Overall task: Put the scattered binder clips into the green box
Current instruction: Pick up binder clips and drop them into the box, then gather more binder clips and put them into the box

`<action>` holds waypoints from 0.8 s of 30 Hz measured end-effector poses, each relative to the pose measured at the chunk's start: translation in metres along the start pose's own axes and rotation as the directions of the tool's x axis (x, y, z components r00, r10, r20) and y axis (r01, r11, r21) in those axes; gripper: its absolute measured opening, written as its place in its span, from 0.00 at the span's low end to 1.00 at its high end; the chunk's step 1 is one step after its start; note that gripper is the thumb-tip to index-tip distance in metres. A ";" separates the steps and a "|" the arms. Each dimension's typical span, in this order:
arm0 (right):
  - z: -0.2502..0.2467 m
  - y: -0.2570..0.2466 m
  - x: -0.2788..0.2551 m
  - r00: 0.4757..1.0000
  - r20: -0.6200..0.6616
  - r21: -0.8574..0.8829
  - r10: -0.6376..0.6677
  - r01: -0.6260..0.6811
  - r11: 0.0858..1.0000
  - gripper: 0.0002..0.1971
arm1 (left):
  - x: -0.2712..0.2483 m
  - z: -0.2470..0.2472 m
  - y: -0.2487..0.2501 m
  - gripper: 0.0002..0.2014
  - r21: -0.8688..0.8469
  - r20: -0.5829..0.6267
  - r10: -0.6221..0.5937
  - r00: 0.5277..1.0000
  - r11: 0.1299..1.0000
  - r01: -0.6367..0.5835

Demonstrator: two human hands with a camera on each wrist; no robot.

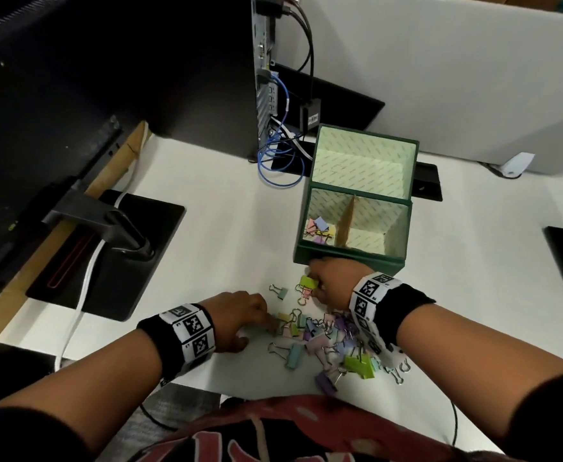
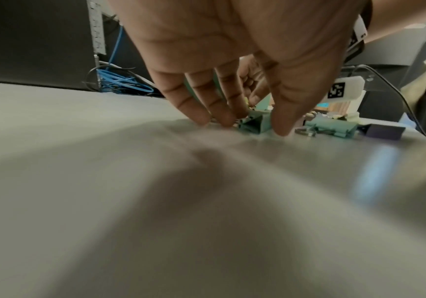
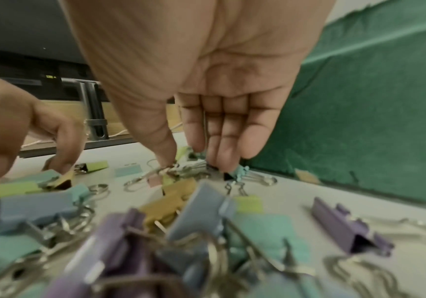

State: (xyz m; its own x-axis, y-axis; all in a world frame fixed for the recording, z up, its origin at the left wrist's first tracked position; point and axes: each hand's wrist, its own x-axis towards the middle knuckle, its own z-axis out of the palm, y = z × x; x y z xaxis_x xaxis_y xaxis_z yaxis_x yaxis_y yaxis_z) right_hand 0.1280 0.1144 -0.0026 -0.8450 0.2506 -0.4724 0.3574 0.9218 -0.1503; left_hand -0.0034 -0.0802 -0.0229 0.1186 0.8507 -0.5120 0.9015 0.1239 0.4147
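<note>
- Broadly, your smooth white desk (image 1: 226, 228) fills the middle of the head view, matte with a soft sheen in the left wrist view.
- At ten o'clock a flat black monitor (image 1: 73, 78) stands on a square black base (image 1: 133, 248); at twelve stands the dark computer tower (image 1: 263, 78), trailing thin blue cables (image 1: 281, 155).
- At two o'clock from the pile sits the green box (image 1: 350, 258), rectangular, cloth-textured outside, lined with pale patterned paper, its lid hinged open behind it. A brown cardboard divider (image 1: 346, 225) splits it; the left compartment already holds a few pastel clips (image 1: 318, 230).
- Your left hand (image 1: 240, 318) is at nine o'clock of the pile, fingers pointing down at the desk, thumb and fingertips (image 2: 222, 113) closing round a small teal clip (image 2: 255, 123); whether they grip it yet, you cannot tell.
- Your right hand (image 1: 335, 281) is at twelve o'clock of the pile, just in front of the box's near wall, fingers straight and pressed together, thumb tip (image 3: 166, 157) touching wire handles; a firm hold is not plain to see.
- The scattered binder clips (image 1: 326, 338) lie heaped between your wrists: folded pastel metal in lime, teal, blue, purple, pink and mustard, with looped silver wire handles.
- At five o'clock a purple clip (image 3: 347, 227) lies apart.
</note>
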 end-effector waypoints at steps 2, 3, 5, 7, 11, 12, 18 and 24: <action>0.002 -0.001 -0.003 0.999 0.030 0.024 -0.045 0.044 0.999 0.22 | 0.002 -0.001 0.003 0.25 0.038 0.013 0.005 1.000 0.999 -0.005; 0.003 -0.002 -0.003 0.995 0.051 0.016 -0.082 0.081 0.997 0.26 | 0.003 -0.003 0.004 0.25 0.047 0.013 0.000 1.000 0.999 0.000; 0.007 -0.004 -0.003 0.987 0.070 -0.038 -0.147 0.150 0.988 0.29 | 0.007 -0.007 0.006 0.25 0.074 0.028 -0.011 1.000 0.997 0.009; 0.010 -0.004 -0.002 0.986 0.064 -0.103 -0.156 0.162 0.981 0.26 | 0.009 -0.012 0.007 0.26 0.067 0.053 -0.024 0.998 0.998 0.021; 0.010 0.000 -0.008 0.996 0.044 -0.048 -0.082 0.084 0.995 0.20 | 0.010 -0.011 0.003 0.28 -0.051 -0.002 -0.053 0.999 0.997 0.053; 0.009 0.002 -0.011 0.997 0.045 -0.006 -0.068 0.068 0.998 0.20 | 0.010 -0.010 0.000 0.28 -0.105 -0.022 -0.070 0.997 0.992 0.068; -0.013 0.016 -0.028 0.999 -0.038 0.247 0.019 -0.009 0.969 0.12 | 0.004 -0.033 -0.005 0.22 -0.566 -0.182 -0.171 0.968 0.824 0.040; -0.036 0.024 -0.033 0.962 -0.098 0.786 0.254 -0.082 0.613 0.04 | 0.011 -0.075 -0.006 0.24 -0.910 -0.200 -0.334 0.921 0.411 -0.049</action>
State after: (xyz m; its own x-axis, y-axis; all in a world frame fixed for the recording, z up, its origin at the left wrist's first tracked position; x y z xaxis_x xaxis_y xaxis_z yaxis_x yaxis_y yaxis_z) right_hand 0.1505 0.1392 0.0407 -0.7611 0.5045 -0.4077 0.6010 0.3120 -0.7358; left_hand -0.0387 -0.0334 0.0250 -0.2749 0.8445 -0.4596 -0.0139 0.4745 0.8802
